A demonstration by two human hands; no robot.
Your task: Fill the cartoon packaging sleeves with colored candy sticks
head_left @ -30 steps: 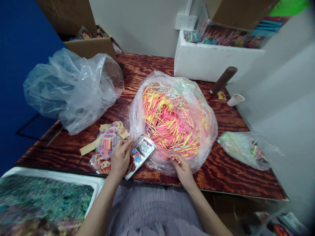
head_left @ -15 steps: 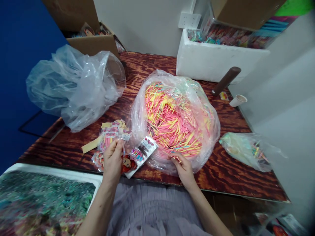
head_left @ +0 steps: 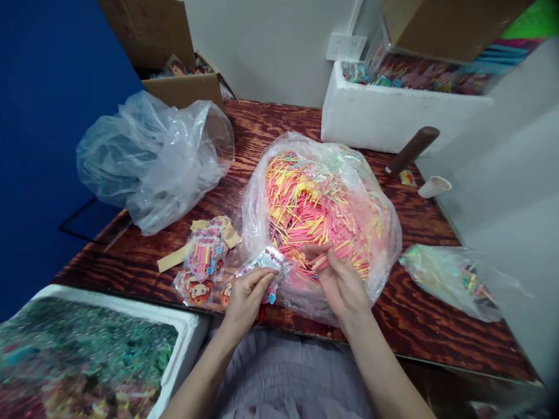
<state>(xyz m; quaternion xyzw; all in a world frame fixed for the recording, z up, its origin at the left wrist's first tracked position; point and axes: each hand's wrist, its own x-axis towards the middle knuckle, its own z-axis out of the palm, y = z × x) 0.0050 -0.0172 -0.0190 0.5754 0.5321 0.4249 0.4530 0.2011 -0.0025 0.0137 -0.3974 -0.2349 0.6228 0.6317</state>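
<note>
A large clear plastic bag (head_left: 253,203) lies open on the table, full of thin pink and yellow sticks (head_left: 301,224), with a few blue ones. Just left of its front edge, my left hand (head_left: 248,297) pinches a printed silver packet (head_left: 279,265), partly hidden by the fingers. Over the bag's near side, my right hand (head_left: 343,285) is closed on a small bunch of sticks (head_left: 334,255), pink and yellow. To the left of my left hand, several printed packets (head_left: 203,262) lie in a loose pile, some with a cartoon face and sticks showing inside.
A crumpled clear bag (head_left: 166,163) lies at left. At the back stand a cardboard box (head_left: 183,90) and a white foam box (head_left: 393,110). A brown cylinder (head_left: 413,151), a paper cup (head_left: 434,186) and a small bag (head_left: 449,279) are at right. Another foam box (head_left: 187,326) is at front left.
My left hand has moved right, taking the silver packet from beside the pile. My right hand has risen over the bag with the bunch of sticks. The view has shifted slightly.
</note>
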